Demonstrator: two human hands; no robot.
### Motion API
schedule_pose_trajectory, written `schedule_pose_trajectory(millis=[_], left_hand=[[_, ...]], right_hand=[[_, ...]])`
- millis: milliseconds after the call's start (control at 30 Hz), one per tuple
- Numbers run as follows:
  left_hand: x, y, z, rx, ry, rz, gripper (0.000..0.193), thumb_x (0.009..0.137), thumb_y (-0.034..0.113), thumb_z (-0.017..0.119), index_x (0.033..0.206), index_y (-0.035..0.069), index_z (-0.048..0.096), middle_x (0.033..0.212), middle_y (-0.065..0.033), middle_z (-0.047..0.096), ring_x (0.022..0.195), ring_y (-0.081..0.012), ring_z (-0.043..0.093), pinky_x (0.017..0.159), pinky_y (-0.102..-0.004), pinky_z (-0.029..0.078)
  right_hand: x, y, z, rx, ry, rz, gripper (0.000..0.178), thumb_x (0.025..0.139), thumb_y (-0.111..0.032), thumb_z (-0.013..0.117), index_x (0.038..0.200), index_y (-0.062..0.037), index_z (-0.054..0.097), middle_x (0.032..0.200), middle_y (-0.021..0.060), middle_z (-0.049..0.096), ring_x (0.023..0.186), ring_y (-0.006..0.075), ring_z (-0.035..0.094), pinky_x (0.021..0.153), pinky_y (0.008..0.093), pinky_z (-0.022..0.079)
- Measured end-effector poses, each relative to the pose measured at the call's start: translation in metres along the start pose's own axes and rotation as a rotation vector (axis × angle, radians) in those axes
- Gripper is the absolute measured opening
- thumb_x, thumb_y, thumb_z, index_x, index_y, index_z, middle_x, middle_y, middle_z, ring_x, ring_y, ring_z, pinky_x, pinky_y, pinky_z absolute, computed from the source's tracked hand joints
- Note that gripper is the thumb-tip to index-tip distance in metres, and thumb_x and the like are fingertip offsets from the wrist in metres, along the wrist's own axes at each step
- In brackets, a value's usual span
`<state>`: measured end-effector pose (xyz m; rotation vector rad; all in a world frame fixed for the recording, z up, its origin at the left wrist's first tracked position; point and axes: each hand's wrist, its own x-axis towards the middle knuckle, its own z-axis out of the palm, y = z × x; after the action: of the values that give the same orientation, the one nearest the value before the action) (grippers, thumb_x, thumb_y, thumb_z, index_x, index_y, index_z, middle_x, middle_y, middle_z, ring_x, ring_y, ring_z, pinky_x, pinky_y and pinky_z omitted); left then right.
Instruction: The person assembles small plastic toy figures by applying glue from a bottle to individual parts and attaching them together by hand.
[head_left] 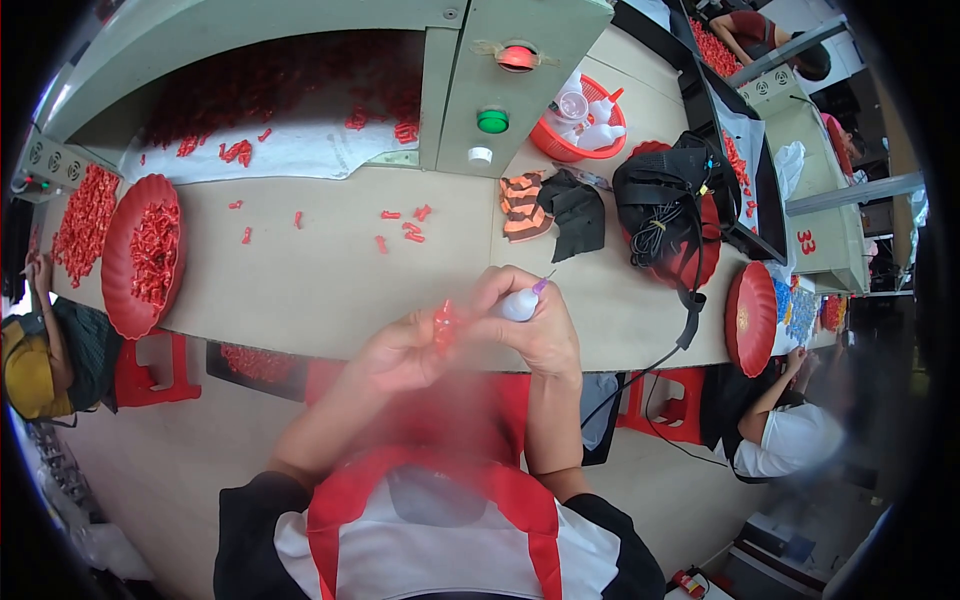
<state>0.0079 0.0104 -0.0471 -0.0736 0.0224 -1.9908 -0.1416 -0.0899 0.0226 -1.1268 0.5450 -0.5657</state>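
Observation:
My left hand (405, 350) pinches a small red plastic piece (445, 326) in front of my chest, just above the table's front edge. Close beside it, my right hand (552, 340) is closed round a small white squeeze bottle (518, 305) with a purple needle tip (541, 286) pointing up and to the right. The two hands nearly meet, and blur hides whether they touch. Several loose red pieces (413, 237) lie on the table (330, 280) beyond my hands. A red scalloped plate (112, 262) heaped with more such pieces stands at the left.
A green-grey machine (465, 110) with buttons spans the back, red pieces on its white sheet (300, 160). Right of it are a red basket (570, 152) of white bottles, cloths (578, 215), a black bag (655, 185) with cable, and another red plate (738, 335). Other people sit at both sides.

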Motion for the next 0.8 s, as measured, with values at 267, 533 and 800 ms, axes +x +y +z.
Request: schedule_pose_trajectory(millis=[267, 533, 800], left_hand=[[-0.001, -0.003, 0.007, 0.051, 0.021, 0.045, 0.036, 0.083, 0.018, 0.063, 0.113, 0.0, 0.054, 0.099, -0.0109, 0.053, 0.082, -0.0178, 0.051, 0.066, -0.0185, 0.05], [-0.01, -0.001, -0.004, -0.042, 0.005, -0.02, 0.037, 0.084, 0.015, 0.061, 0.117, 0.0, 0.052, 0.102, -0.0123, 0.054, 0.084, -0.0186, 0.052, 0.068, -0.0196, 0.051], [-0.007, -0.001, -0.011, -0.109, -0.023, -0.117, 0.041, 0.084, 0.018, 0.061, 0.119, 0.0, 0.05, 0.107, -0.0125, 0.051, 0.082, -0.0171, 0.052, 0.067, -0.0183, 0.051]], right_hand=[[-0.003, -0.005, 0.005, -0.013, 0.028, 0.048, 0.024, 0.061, 0.01, 0.068, 0.078, -0.0005, 0.056, 0.079, 0.0037, 0.059, 0.073, 0.0114, 0.056, 0.067, 0.0241, 0.044], [0.004, -0.007, -0.003, -0.21, -0.191, -0.042, 0.038, 0.066, 0.001, 0.073, 0.102, -0.0013, 0.062, 0.096, 0.0033, 0.058, 0.072, 0.0084, 0.053, 0.067, 0.0215, 0.043], [0.002, -0.011, -0.003, -0.254, -0.174, -0.046, 0.034, 0.067, 0.0, 0.073, 0.1, -0.0014, 0.064, 0.094, 0.004, 0.059, 0.078, 0.0101, 0.054, 0.069, 0.0237, 0.043]])
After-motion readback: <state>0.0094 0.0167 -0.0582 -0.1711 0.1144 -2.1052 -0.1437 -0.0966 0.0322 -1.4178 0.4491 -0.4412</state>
